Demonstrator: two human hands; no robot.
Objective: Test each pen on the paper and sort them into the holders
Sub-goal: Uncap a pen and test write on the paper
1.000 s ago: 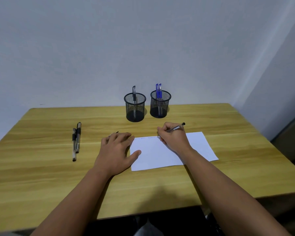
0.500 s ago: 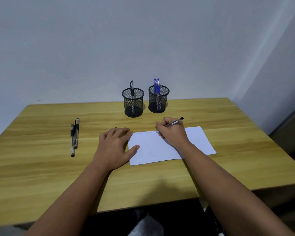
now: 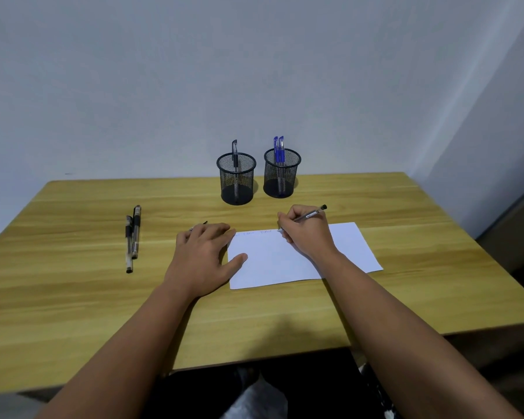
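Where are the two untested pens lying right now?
In the head view, the two pens lie side by side on the table, left of the left hand, apart from it.

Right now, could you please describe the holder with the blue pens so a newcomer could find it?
On the wooden table, two black mesh cups stand side by side at the far edge by the wall. Take the right-hand holder: it has two blue-capped pens, while the left holder has a single dark pen.
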